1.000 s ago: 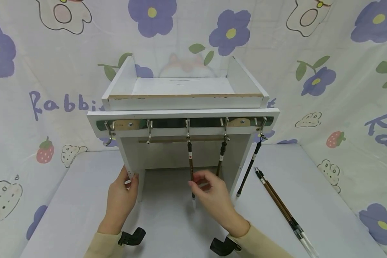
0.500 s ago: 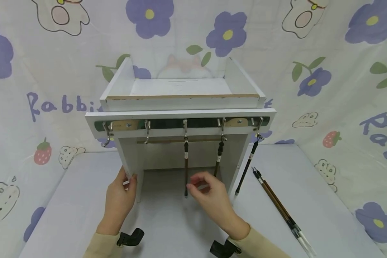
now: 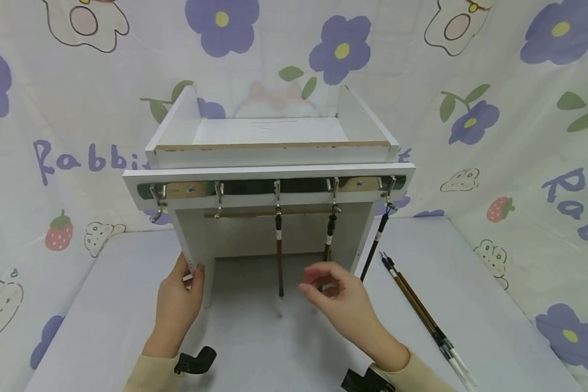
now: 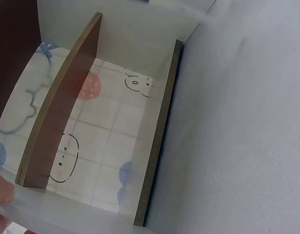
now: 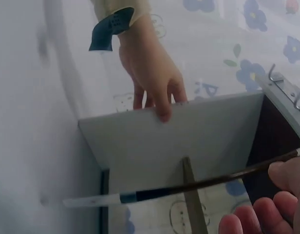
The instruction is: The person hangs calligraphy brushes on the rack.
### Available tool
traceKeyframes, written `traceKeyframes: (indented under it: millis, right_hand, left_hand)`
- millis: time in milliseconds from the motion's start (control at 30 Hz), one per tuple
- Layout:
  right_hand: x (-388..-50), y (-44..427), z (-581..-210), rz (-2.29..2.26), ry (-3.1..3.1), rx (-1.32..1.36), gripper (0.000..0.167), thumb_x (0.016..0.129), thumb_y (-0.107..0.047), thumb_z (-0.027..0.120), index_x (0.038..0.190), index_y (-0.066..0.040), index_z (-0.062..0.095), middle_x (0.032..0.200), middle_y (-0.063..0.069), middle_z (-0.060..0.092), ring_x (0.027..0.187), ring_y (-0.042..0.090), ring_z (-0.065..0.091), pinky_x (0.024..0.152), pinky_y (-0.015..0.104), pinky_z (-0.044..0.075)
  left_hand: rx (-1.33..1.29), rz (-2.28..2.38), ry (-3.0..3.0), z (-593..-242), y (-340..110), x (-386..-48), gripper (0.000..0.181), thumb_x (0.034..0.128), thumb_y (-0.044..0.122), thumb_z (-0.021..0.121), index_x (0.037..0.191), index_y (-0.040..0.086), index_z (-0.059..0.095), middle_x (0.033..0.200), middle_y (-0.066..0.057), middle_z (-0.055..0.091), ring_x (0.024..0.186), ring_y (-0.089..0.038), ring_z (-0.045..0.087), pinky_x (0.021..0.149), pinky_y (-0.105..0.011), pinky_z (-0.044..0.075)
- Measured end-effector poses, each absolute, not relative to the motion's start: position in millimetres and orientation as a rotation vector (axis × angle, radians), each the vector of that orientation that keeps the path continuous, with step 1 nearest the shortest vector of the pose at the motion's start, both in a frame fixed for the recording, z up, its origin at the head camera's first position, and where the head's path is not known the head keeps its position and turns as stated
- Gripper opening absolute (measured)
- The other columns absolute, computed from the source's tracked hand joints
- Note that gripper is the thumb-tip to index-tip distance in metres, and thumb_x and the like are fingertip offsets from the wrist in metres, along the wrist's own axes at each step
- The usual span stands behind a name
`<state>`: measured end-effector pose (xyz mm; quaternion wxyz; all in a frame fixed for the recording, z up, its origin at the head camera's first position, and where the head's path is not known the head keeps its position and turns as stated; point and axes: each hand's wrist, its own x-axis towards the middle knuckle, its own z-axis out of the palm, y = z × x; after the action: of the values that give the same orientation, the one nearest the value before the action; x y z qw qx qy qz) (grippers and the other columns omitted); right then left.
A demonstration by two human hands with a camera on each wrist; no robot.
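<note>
My left hand (image 3: pixel 176 305) grips the front edge of the left side panel (image 3: pixel 188 247) of a white shelf unit. From the middle hook hangs a dark brush (image 3: pixel 280 256), upright, its pale tip down. Just right of it is my right hand (image 3: pixel 348 305), fingers loosely bent and thumb apart from them, in front of a second hanging brush (image 3: pixel 329 234) whose lower part it partly hides. A third brush (image 3: pixel 374 247) hangs slanted at the far right. The right wrist view has a brush (image 5: pixel 208 183) passing by my thumb; contact cannot be told.
Brushes with clear caps (image 3: pixel 421 310) lie on the white table (image 3: pixel 500 326) at the right. A metal hook rail (image 3: pixel 250 187) runs along the unit's front, below an open white tray (image 3: pixel 274 158). The left wrist view shows a brown divider (image 4: pixel 67 92) inside the unit.
My right hand has let go of the middle brush and moved right, in front of the second brush. The middle brush now hangs by itself. My left hand keeps its grip on the panel.
</note>
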<state>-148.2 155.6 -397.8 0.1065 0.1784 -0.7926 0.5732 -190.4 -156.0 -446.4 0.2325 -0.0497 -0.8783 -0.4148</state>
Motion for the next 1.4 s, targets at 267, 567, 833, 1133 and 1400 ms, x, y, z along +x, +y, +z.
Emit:
traceKeyframes:
  millis: [267, 567, 833, 1133, 1400]
  right_hand:
    - [-138, 187, -387, 1.621, -2.314, 0.582, 0.029, 0.084, 0.000, 0.074, 0.110, -0.008, 0.065, 0.098, 0.005, 0.067, 0.086, 0.017, 0.063, 0.063, 0.031, 0.056]
    - [-128, 220, -377, 1.460, -2.399, 0.465, 0.026, 0.082, 0.001, 0.074, 0.106, -0.006, 0.066, 0.094, 0.007, 0.067, 0.083, 0.015, 0.063, 0.063, 0.029, 0.055]
    - [-131, 249, -393, 1.297, -2.476, 0.327, 0.024, 0.083, -0.004, 0.075, 0.105, -0.007, 0.066, 0.091, 0.007, 0.068, 0.081, 0.011, 0.063, 0.065, 0.025, 0.055]
    - [-154, 295, -438, 1.286, -2.527, 0.191, 0.026, 0.087, -0.012, 0.074, 0.110, -0.006, 0.066, 0.094, 0.006, 0.068, 0.082, 0.012, 0.065, 0.070, 0.017, 0.053]
    - [-165, 322, -465, 1.250, -2.543, 0.070, 0.028, 0.089, -0.026, 0.072, 0.109, -0.008, 0.067, 0.095, 0.006, 0.070, 0.082, 0.006, 0.065, 0.070, 0.014, 0.051]
  left_hand:
    - [-0.116, -1.152, -2.405, -446, -158, -189, 0.036, 0.0990, 0.018, 0.054, 0.134, 0.009, 0.050, 0.109, -0.024, 0.065, 0.088, -0.040, 0.068, 0.070, -0.051, 0.058]
    - [-0.122, -1.156, -2.403, -447, -159, -190, 0.036, 0.0993, 0.020, 0.053, 0.134, 0.010, 0.050, 0.109, -0.023, 0.065, 0.088, -0.039, 0.068, 0.071, -0.051, 0.057]
    - [-0.141, -1.140, -2.406, -446, -158, -190, 0.037, 0.0991, 0.019, 0.054, 0.135, 0.009, 0.050, 0.113, -0.023, 0.065, 0.089, -0.039, 0.068, 0.072, -0.050, 0.057]
    - [-0.144, -1.148, -2.405, -445, -158, -189, 0.038, 0.0994, 0.018, 0.053, 0.135, 0.008, 0.049, 0.113, -0.023, 0.064, 0.090, -0.039, 0.068, 0.073, -0.050, 0.057]
    - [-0.142, -1.160, -2.411, -446, -157, -189, 0.036, 0.0993, 0.018, 0.053, 0.134, 0.009, 0.050, 0.112, -0.024, 0.065, 0.089, -0.039, 0.068, 0.071, -0.050, 0.057]
